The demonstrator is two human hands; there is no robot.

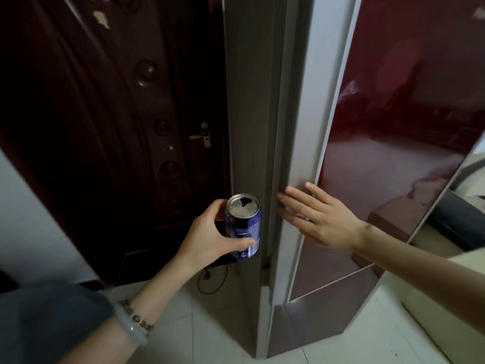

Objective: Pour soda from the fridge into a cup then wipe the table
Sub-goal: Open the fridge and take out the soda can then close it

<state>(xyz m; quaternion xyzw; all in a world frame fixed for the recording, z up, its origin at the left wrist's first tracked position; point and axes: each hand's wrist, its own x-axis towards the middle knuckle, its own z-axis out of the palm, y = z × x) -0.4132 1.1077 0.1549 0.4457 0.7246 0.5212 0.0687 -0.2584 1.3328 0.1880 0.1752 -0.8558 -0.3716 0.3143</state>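
My left hand (210,236) grips a blue soda can (245,227) upright at waist height; its silver top shows an opened mouth. The can hangs just left of the fridge's grey side edge. My right hand (319,219) lies flat, fingers spread, against the pale edge of the fridge door (409,106), whose front is glossy dark red. The door sits almost against the fridge body (249,114), with only a narrow seam between them. No cup or table is in view.
A dark brown room door (110,106) with a brass handle (203,135) stands to the left of the fridge. A black cable (212,281) trails on the pale tiled floor (210,332) below the can. A light-coloured piece of furniture (446,285) is at the right.
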